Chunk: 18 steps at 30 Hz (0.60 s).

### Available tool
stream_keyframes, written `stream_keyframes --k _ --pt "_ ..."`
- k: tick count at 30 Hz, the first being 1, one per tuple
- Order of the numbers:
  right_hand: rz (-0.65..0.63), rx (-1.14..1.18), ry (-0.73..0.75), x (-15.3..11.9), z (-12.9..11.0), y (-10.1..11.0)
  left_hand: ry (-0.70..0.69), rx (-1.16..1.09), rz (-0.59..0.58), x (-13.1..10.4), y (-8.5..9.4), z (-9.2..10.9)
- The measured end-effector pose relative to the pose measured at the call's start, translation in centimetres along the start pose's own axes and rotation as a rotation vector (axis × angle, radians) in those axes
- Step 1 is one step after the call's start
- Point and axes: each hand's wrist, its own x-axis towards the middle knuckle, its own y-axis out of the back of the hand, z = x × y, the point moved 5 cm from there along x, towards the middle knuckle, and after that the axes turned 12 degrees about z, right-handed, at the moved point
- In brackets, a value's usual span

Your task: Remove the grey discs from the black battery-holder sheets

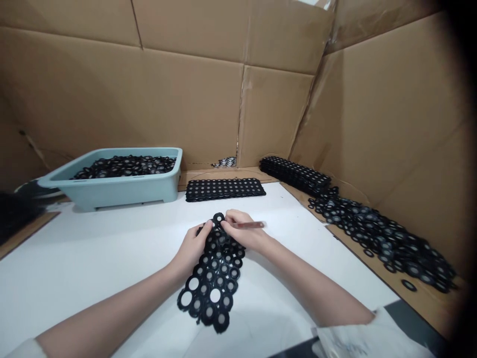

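Note:
A sheet of joined black rings (pixel 219 271) with grey and some white round centres hangs down toward me, its near end spread over the white table. My left hand (pixel 196 244) pinches the far left edge of that sheet between thumb and fingers. At the far right edge, my right hand (pixel 242 229) is closed, thumb by the top rings. A thin, flat reddish tool (pixel 250 225) sticks out of it to the right; its working end is hidden, so its kind cannot be told.
A light blue basin (pixel 130 193) holds loose black rings at the back left. A flat ring sheet (pixel 225 190) lies at the back. Stacked sheets (pixel 294 174) and a heap of loose rings (pixel 387 241) line the right side. Cardboard walls (pixel 190 99) enclose the table (pixel 149 248).

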Motion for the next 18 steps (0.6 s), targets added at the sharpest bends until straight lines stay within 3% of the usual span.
stream_keyframes --k 5,13,18 --pt "-0.044 0.267 -0.208 0.08 1.15 0.1 -0.114 0.091 0.093 0.51 0.63 -0.2" --pt "0.035 0.308 -0.204 -0.16 0.62 -0.24 -0.213 0.144 0.105 0.38 0.62 0.39" --pt "0.059 0.334 -0.218 -0.31 0.59 -0.34 -0.181 0.109 0.082 0.36 0.58 0.37"
